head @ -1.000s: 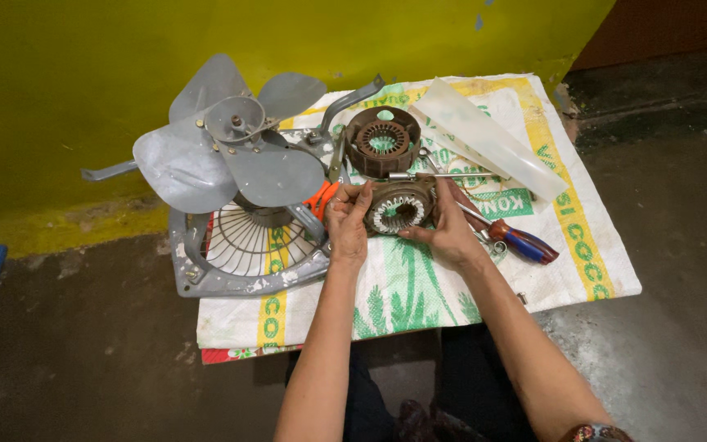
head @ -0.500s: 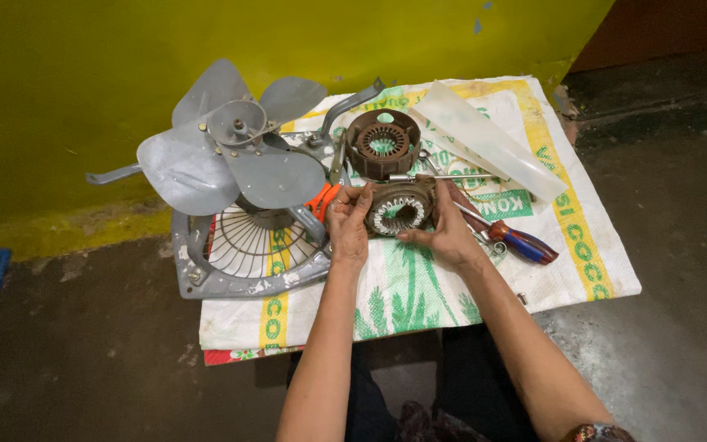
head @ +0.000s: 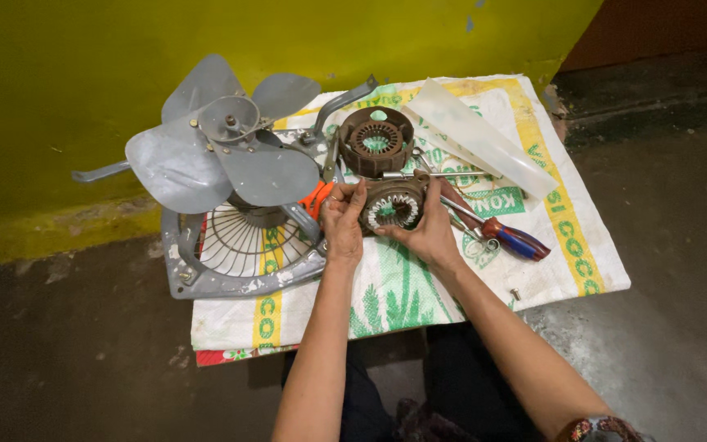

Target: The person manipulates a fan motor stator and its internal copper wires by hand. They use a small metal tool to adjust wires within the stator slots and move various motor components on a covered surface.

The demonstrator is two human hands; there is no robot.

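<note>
A round motor stator (head: 392, 206) with pale windings inside its ring lies on a printed woven sack (head: 419, 270), held from both sides. My left hand (head: 342, 219) grips its left edge with fingers curled over the rim. My right hand (head: 430, 233) cups its right and lower side. Just behind it sits a second brown motor housing (head: 376, 141). A screwdriver with a red and blue handle (head: 507, 237) lies right of my right hand.
A grey metal fan with broad blades (head: 222, 147) stands on its wire guard frame (head: 235, 250) at the left. A translucent white plastic blade (head: 476, 139) lies at the back right. A yellow wall (head: 124, 49) rises behind. A small screw (head: 516, 293) lies on the sack.
Both hands remain on the stator, with only slight shifts of the fingers. The view has shifted a little.
</note>
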